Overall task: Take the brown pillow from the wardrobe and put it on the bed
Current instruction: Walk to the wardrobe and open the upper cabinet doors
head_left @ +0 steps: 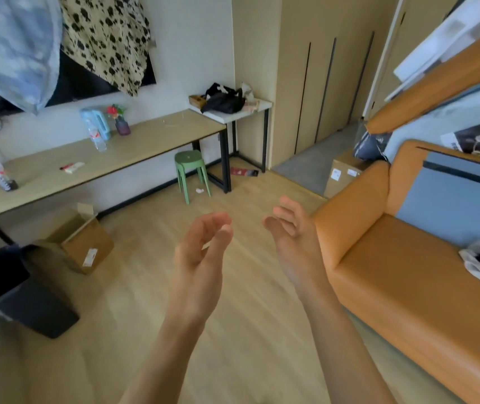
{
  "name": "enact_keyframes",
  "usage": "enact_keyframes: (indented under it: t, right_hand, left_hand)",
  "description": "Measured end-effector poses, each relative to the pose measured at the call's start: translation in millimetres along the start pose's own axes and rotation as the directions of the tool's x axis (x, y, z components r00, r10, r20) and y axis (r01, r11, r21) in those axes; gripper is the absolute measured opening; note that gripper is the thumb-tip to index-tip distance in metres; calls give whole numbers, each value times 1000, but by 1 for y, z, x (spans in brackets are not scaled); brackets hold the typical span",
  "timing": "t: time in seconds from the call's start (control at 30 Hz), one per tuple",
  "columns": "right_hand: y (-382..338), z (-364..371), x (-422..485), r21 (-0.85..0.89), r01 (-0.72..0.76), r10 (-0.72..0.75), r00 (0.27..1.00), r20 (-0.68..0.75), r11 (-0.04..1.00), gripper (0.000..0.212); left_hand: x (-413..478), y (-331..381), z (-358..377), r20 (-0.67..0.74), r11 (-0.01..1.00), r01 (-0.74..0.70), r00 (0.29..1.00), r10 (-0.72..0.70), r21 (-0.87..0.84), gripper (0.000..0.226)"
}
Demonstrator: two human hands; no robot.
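My left hand (203,249) and my right hand (291,228) are raised side by side over the wooden floor, palms facing each other, fingers loosely curled and apart, holding nothing. The beige wardrobe (320,83) with dark vertical door gaps stands at the back of the room, its doors closed. No brown pillow shows anywhere. The orange bed frame (393,287) with a blue sheet (451,205) fills the right side, close to my right arm.
A long wooden desk (145,141) with bottles runs along the left wall. A green stool (192,173) stands under it. An open cardboard box (84,243) and a black bin (20,290) sit at the left. Another box (342,176) stands by the bed.
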State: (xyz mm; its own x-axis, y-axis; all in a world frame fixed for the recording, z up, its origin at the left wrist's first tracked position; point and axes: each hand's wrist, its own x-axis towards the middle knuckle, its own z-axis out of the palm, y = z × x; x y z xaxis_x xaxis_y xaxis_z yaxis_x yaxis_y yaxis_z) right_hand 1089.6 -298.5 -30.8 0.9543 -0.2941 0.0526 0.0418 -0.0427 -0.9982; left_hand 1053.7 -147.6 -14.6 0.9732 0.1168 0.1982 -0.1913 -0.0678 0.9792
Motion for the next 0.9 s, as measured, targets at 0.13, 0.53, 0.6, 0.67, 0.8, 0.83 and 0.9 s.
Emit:
enact_keyframes:
  t: [0.13,0.53,0.6,0.67,0.8,0.83,0.9]
  right_hand:
    - [-8,29,86,-5,21,-21,1000,13,1000,54]
    - [34,124,312,-10,-52,49,985,-166,999,52]
    - [34,143,354,-16,-75,70,978,-199,997,53]
    - [32,157,390,-22,-80,72,970,-232,997,53]
    - [36,173,463,-26,-79,66,942,-328,997,52]
    - [38,175,479,-25,-90,76,937,-341,996,53]
    - [44,174,511,-28,-99,83,928,-363,995,53]
  left_hand:
    - [87,-8,8,-36,1000,9,999,-9,-4,31]
    - [355,-86,36,107,995,65,993,-57,-80,36]
    - [409,-92,39,160,994,80,985,-67,-75,27]
    - [457,-94,41,189,996,64,981,-51,-63,28]
    - [548,-105,53,220,995,60,975,-41,-78,24]
    - [567,-109,58,235,995,75,970,-56,-70,21]
    - [601,-121,71,262,995,80,963,-62,-61,27]
